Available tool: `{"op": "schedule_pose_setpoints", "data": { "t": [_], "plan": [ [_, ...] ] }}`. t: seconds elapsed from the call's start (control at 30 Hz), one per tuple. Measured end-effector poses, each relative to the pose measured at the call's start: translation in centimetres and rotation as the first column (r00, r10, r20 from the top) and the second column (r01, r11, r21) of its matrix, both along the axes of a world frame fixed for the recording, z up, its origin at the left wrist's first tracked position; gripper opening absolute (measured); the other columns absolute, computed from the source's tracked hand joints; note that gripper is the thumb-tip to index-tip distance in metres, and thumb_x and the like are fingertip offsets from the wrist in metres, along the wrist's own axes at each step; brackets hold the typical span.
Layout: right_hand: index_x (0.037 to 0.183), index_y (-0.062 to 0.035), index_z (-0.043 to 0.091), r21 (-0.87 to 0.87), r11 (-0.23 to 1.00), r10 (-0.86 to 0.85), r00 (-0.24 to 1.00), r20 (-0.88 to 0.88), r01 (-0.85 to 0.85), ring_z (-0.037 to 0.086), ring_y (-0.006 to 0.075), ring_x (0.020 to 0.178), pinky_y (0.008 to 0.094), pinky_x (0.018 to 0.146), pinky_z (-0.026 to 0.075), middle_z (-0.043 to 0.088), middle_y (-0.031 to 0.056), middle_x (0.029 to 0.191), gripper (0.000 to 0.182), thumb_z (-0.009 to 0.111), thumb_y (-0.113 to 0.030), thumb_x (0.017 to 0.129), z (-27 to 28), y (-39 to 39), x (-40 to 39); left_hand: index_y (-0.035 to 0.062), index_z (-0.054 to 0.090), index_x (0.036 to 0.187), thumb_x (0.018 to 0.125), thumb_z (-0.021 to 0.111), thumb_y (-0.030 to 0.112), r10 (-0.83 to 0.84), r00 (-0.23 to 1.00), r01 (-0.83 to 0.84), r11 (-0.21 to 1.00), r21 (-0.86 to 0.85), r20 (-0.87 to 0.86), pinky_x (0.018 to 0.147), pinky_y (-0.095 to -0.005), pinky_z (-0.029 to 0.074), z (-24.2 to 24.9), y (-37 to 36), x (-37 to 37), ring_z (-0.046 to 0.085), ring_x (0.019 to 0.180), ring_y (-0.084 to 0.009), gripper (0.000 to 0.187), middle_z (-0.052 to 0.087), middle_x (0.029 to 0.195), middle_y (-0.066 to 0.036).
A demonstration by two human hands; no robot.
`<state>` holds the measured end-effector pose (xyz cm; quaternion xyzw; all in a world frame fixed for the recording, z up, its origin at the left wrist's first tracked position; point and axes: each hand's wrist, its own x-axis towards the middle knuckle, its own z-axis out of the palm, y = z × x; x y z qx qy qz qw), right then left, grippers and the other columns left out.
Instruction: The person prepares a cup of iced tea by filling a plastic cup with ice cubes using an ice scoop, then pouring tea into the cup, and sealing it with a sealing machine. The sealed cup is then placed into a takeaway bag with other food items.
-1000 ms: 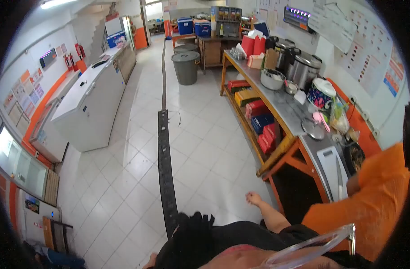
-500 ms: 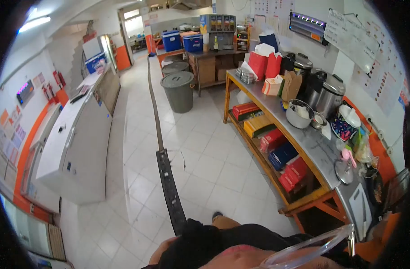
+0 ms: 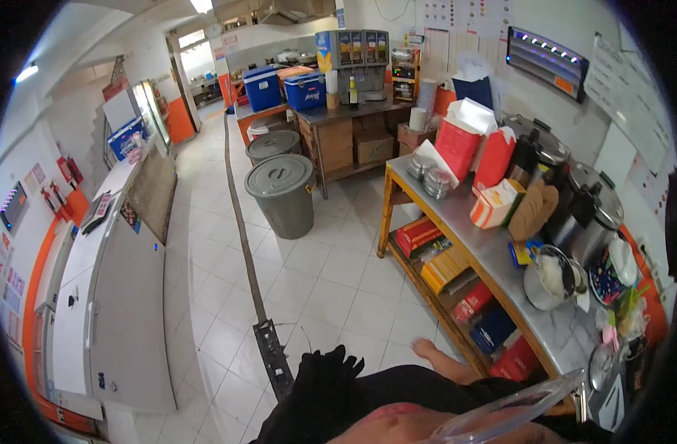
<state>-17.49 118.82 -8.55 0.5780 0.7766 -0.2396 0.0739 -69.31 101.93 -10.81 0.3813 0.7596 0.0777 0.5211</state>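
— From the head view, what is that dark hand doing near the long steel counter?

— It wears a black glove, fingers spread and pointing up, empty, touching nothing, low by the body. Left or right, I cannot tell.

— And the clear plastic container?

— Its rim juts out below the counter's near end, right of the glove, well apart. No hand shows on it.

— Past the counter?

— Two grey bins.

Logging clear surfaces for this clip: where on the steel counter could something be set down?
The counter is bare along its front edge, between the stacked lids and the bowl, and again in front of the bowl. The back is crowded: red bags, cookers, boxes.
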Motion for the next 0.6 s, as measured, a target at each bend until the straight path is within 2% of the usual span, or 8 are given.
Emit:
{"op": "schedule_pose_setpoints", "data": {
  "t": [0.03,0.07,0.1,0.17,0.33,0.43,0.5,0.6],
  "plan": [
    [0.097,-0.0059,0.058,-0.006,0.987,-0.158,0.974,-0.163,0.159,0.055,0.0353,0.092,0.0417,0.079,0.045,0.059,0.0182,0.097,0.031,0.047,-0.032,0.084,0.9,6.2,-3.4,-0.0038,0.060,0.098,0.082,0.054,0.029,0.016,1.000,-0.016,1.000,-0.024,-0.002,0.073,-0.0372,0.045,-0.1,2.1,-0.7,0.060,0.083,-0.0254,0.037,0.064,0.083,-0.016],
    [0.097,-0.0059,0.058,0.180,0.982,0.015,0.944,-0.331,0.047,0.057,0.0330,0.088,0.0390,0.076,0.046,0.060,0.0176,0.094,0.029,0.049,-0.030,0.083,3.2,10.6,-6.2,-0.0038,0.060,0.098,0.082,0.054,0.029,0.032,0.999,-0.032,0.998,-0.048,-0.003,0.073,-0.0372,0.045,-0.3,4.0,-1.4,0.060,0.083,-0.0254,0.037,0.064,0.084,-0.016],
    [0.098,-0.0060,0.058,0.046,0.981,-0.140,0.859,-0.493,0.186,0.059,0.0300,0.083,0.0371,0.073,0.047,0.061,0.0164,0.090,0.027,0.052,-0.026,0.081,4.1,15.4,-9.6,-0.0038,0.060,0.099,0.082,0.054,0.028,0.045,0.999,-0.046,0.996,-0.078,-0.008,0.073,-0.0371,0.045,-0.6,6.2,-2.2,0.060,0.083,-0.0253,0.037,0.064,0.084,-0.016],
    [0.101,-0.0056,0.058,0.053,0.997,-0.016,0.820,-0.573,0.057,0.060,0.0275,0.081,0.0360,0.072,0.047,0.062,0.0155,0.089,0.029,0.053,-0.026,0.080,7.1,23.0,-14.4,-0.0038,0.060,0.099,0.082,0.054,0.028,0.051,0.999,-0.053,0.991,-0.121,-0.017,0.074,-0.0370,0.045,-1.1,11.3,-4.1,0.060,0.084,-0.0252,0.037,0.064,0.085,-0.016],
    [0.101,-0.0028,0.057,-0.031,0.999,0.007,0.917,-0.398,-0.021,0.059,0.0263,0.078,0.0351,0.071,0.047,0.062,0.0151,0.085,0.030,0.055,-0.023,0.079,4.9,32.8,-19.4,-0.0038,0.059,0.101,0.082,0.054,0.028,-0.030,0.999,0.025,0.988,-0.152,-0.029,0.075,-0.0366,0.045,-1.0,28.3,-9.0,0.060,0.085,-0.0249,0.037,0.064,0.087,-0.015],
    [0.099,0.0000,0.057,-0.159,0.921,0.264,0.872,-0.411,-0.354,0.058,0.0283,0.075,0.0355,0.070,0.046,0.060,0.0163,0.082,0.029,0.053,-0.022,0.080,0.3,35.2,-16.9,-0.0038,0.058,0.102,0.083,0.054,0.028,-0.132,0.991,0.130,0.988,-0.082,-0.013,0.075,-0.0364,0.045,-0.5,41.5,-10.2,0.060,0.086,-0.0247,0.037,0.063,0.088,-0.015],
    [0.097,0.0006,0.057,-0.348,0.881,0.193,0.916,-0.352,-0.320,0.057,0.0267,0.075,0.0350,0.069,0.046,0.060,0.0159,0.082,0.028,0.053,-0.021,0.081,-0.4,38.5,-15.7,-0.0038,0.058,0.103,0.083,0.054,0.028,-0.214,0.977,0.214,0.977,0.000,-0.004,0.076,-0.0363,0.045,-0.9,50.9,-10.2,0.059,0.086,-0.0246,0.037,0.063,0.089,-0.015],
    [0.093,0.0015,0.058,-0.503,0.858,0.015,0.984,-0.176,-0.103,0.057,0.0244,0.075,0.0342,0.068,0.045,0.061,0.0152,0.082,0.026,0.052,-0.020,0.081,-1.6,44.6,-12.1,-0.0038,0.057,0.104,0.083,0.054,0.028,-0.309,0.951,0.307,0.948,0.087,0.004,0.076,-0.0361,0.044,-0.5,64.9,-8.8,0.059,0.087,-0.0244,0.038,0.063,0.091,-0.015]
  ]
}}
